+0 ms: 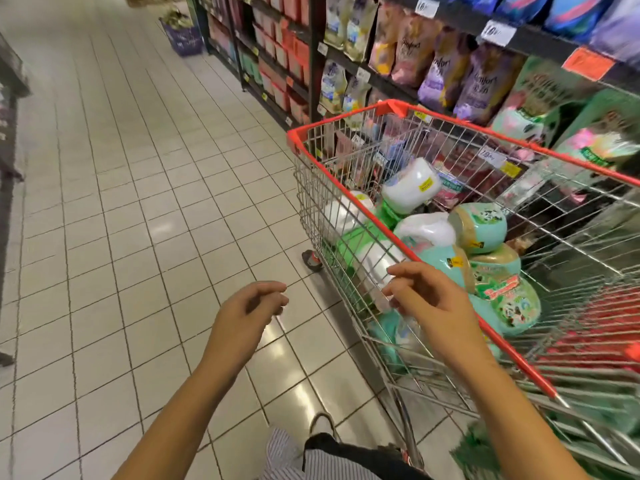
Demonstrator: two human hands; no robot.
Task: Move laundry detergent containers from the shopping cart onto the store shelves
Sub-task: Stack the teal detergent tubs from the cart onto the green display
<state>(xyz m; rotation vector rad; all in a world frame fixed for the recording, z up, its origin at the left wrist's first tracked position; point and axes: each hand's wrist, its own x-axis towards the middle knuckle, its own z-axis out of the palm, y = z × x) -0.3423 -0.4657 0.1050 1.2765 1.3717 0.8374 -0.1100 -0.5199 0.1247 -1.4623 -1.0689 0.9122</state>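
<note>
A wire shopping cart (349, 131) with a red rim stands at the right, beside the store shelves (381, 83). Inside it lie several detergent containers: white bottles (410, 185) with green caps and mint-green refill pouches (479, 228). My right hand (429, 299) hovers over the cart's near left rim, fingers loosely curled, holding nothing. My left hand (249, 306) hangs over the floor to the left of the cart, fingers half curled and empty.
Shelves on the right carry purple, pink and green softener pouches (481, 83) with price tags. A purple basket (183, 36) stands on the tiled aisle floor far ahead. A dark fixture (8, 98) lines the left edge. My legs and shoe (322, 426) show below.
</note>
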